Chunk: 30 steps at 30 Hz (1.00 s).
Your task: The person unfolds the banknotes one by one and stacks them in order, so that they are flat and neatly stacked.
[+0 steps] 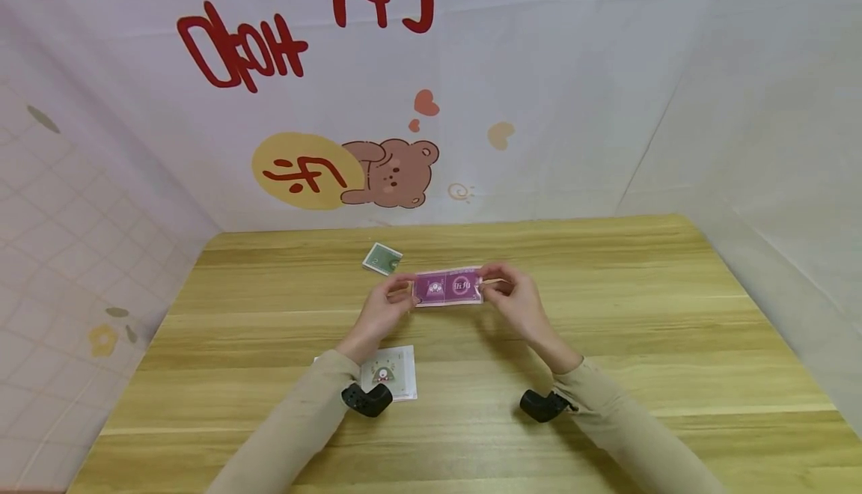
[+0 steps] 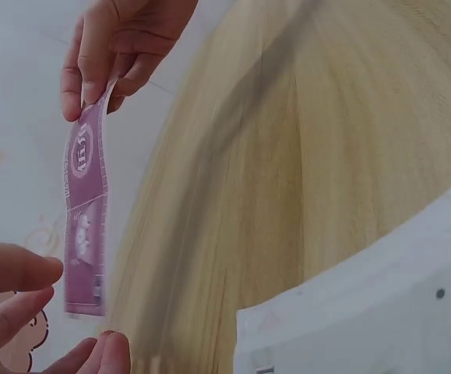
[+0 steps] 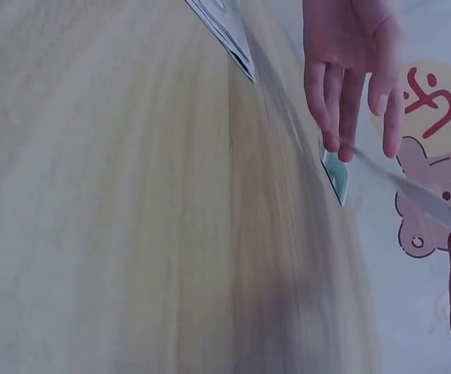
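A purple banknote [image 1: 447, 287] with a white edge is held up above the wooden table. My right hand [image 1: 518, 299] pinches its right end between thumb and fingers. At the left end is my left hand [image 1: 380, 310], overlapping the note in the head view. The left wrist view has the left thumb and fingers [image 2: 22, 273] spread apart beside the note's lower end, not closed on it. Seen nearly edge-on in the right wrist view, the note [image 3: 424, 199] runs from the right thumb to the left fingertips.
A small stack of green notes [image 1: 382, 258] lies behind the left hand. Nearer, a pile of pale printed papers [image 1: 400, 370] is partly covered by the left forearm. A white printed cloth [image 1: 572, 67] hangs behind the table's far edge.
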Each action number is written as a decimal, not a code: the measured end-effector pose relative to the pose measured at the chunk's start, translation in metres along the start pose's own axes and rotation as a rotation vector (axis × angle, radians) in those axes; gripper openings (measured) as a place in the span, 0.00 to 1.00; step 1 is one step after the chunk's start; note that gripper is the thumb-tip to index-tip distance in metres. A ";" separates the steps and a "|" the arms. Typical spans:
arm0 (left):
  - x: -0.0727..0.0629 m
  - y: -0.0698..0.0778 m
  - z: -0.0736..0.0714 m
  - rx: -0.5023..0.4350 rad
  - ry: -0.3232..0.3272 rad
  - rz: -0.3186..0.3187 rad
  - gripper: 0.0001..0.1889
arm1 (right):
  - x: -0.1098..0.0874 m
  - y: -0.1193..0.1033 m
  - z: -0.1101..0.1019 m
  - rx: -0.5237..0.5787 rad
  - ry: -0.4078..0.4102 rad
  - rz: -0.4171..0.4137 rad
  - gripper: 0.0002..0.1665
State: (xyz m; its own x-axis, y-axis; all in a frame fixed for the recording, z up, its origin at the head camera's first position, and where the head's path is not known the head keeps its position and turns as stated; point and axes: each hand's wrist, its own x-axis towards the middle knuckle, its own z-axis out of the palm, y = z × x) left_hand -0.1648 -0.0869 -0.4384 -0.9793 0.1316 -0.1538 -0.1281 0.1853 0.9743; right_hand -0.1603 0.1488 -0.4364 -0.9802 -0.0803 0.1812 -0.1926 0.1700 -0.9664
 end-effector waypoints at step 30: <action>-0.042 -0.022 -0.057 -0.024 0.053 -0.002 0.13 | -0.020 0.009 0.043 -0.146 -0.224 -0.017 0.10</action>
State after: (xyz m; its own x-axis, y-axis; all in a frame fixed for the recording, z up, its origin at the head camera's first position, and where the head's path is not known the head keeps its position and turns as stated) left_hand -0.1300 -0.1523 -0.4443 -0.9859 0.0794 -0.1475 -0.1332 0.1622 0.9777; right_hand -0.1401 0.1098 -0.4565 -0.9451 -0.2968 0.1369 -0.2296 0.3050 -0.9243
